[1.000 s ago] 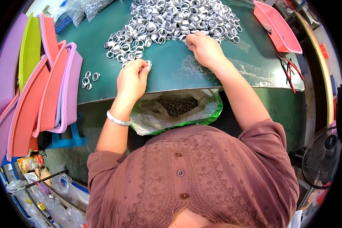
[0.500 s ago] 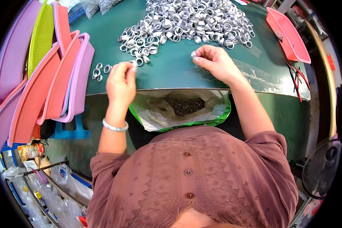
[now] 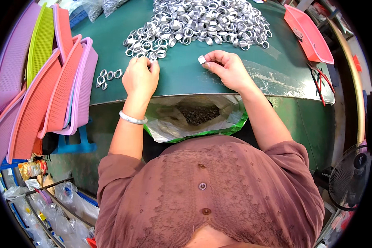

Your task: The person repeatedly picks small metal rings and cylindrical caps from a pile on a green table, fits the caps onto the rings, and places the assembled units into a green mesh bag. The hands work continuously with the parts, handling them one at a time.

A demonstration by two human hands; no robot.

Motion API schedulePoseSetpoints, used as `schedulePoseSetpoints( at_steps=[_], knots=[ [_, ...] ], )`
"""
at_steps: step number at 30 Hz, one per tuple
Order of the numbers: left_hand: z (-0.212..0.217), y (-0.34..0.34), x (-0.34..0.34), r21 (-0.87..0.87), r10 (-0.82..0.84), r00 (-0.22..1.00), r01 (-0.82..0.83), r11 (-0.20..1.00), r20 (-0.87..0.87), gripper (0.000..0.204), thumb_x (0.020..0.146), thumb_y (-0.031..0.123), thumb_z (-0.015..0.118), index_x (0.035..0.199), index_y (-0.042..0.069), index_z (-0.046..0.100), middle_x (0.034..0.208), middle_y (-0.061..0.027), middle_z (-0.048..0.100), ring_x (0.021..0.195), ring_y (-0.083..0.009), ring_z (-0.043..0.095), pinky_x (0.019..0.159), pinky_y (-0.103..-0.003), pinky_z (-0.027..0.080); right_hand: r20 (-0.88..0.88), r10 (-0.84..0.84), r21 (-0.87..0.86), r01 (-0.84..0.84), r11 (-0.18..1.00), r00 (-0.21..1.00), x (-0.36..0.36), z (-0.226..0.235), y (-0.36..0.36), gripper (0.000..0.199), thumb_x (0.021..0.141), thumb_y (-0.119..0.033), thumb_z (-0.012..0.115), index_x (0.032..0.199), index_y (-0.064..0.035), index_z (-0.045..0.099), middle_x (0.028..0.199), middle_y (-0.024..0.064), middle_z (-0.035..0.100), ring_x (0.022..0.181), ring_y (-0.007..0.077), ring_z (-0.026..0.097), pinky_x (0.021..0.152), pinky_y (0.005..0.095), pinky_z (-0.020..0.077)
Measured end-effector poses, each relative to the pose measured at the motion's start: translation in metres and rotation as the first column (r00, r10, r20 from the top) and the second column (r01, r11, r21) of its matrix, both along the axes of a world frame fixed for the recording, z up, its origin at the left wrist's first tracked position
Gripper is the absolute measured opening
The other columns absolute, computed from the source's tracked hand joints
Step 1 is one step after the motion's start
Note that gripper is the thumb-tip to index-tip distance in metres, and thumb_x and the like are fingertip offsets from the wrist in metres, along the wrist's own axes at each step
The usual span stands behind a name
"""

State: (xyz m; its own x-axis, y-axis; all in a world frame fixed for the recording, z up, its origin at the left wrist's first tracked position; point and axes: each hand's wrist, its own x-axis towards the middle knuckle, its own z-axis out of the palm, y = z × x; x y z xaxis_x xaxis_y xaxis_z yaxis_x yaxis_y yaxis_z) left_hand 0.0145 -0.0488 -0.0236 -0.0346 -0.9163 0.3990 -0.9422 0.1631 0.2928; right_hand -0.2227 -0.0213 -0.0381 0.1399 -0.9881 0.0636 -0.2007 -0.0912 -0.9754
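Note:
A large heap of silver metal rings (image 3: pixel 206 22) covers the far middle of the green table (image 3: pixel 177 76). My right hand (image 3: pixel 227 69) pinches one silver ring (image 3: pixel 201 59), its flat face outward, between thumb and forefinger above the table. At the near left edge of the heap, my left hand (image 3: pixel 141 77) has its fingers drawn together beside the rings. The back of that hand hides its fingertips, and I cannot make out what they hold. Several loose rings (image 3: pixel 110 75) lie apart from the heap, left of my left hand.
Purple, orange and green plastic baskets (image 3: pixel 37 99) are stacked at the left. Below the table edge, an open sack (image 3: pixel 175 134) holds dark bits. At the right are a pink tray (image 3: pixel 314 45), red-handled pliers (image 3: pixel 320 84) and a black fan (image 3: pixel 349 177).
My left hand has moved right and away from me, up to the heap's near edge. My right hand has turned slightly, and the ring's flat face now shows.

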Motion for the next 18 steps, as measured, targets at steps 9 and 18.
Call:
schedulePoseSetpoints(
  at_steps=[9, 18],
  knots=[
    [0.014, 0.017, -0.012, 0.299, 0.227, 0.195, 0.671, 0.679, -0.954, 0.016, 0.089, 0.012, 0.052, 0.084, 0.0, 0.062, 0.069, 0.0003, 0.054, 0.056, -0.0054, 0.044, 0.05, -0.017, 0.036, 0.167, 0.092, 0.001, -0.093, 0.996, 0.982, -0.002, 0.001, 0.007, 0.014, 0.087, -0.004, 0.057, 0.1, 0.0005, 0.061, 0.09, 0.0039, 0.066, 0.079, 0.006, 0.056, 0.071, 0.0218, 0.045],
    [0.01, 0.03, -0.023, 0.224, 0.363, 0.039, 0.847, 0.483, -0.931, 0.018, 0.089, 0.016, 0.052, 0.088, 0.0, 0.061, 0.07, -0.0006, 0.053, 0.056, -0.0071, 0.044, 0.05, -0.018, 0.035, 0.28, 0.22, -0.009, -0.226, 0.974, 0.935, -0.002, 0.008, 0.021, 0.014, 0.087, -0.005, 0.058, 0.1, 0.0, 0.061, 0.092, 0.0063, 0.067, 0.083, 0.0074, 0.059, 0.072, 0.0227, 0.0459]
  ],
)
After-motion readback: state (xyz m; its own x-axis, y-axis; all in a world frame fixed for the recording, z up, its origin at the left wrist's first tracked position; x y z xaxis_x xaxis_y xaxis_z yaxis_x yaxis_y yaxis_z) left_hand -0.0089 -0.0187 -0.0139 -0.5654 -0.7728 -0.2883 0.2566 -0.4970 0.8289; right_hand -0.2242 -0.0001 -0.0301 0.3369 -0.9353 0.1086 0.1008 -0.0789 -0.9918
